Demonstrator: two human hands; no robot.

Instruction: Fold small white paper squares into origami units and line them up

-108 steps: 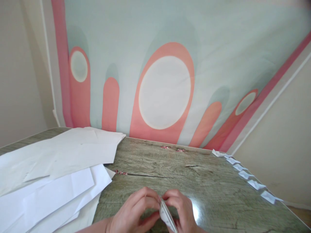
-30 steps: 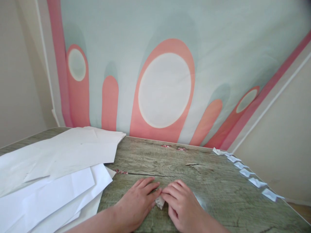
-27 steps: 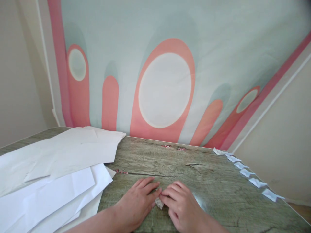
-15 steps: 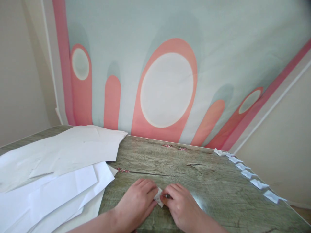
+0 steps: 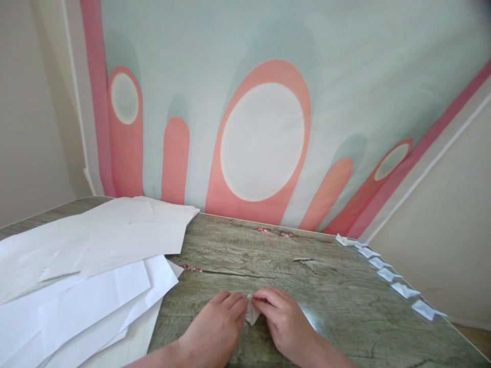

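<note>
Between my two hands, just above or on the wood-patterned table (image 5: 245, 245), is a small folded piece of white paper (image 5: 251, 314). My left hand (image 5: 222, 323) has its fingers closed on the paper's left side. From the right, my right hand (image 5: 279, 318) pinches the upper right edge between thumb and fingers. A pointed lower end of the paper shows between the hands; the rest is hidden by fingers.
Overlapping sheets of white paper (image 5: 111, 237) cover the table's left side. Several small folded white paper pieces (image 5: 405, 291) form a row along the right edge. Behind the table hangs a pale green and pink printed backdrop (image 5: 199, 61).
My right hand has shifted slightly up and its fingers have closed over the top of the paper. The paper now shows a narrower, pointed shape. The view has moved slightly.
</note>
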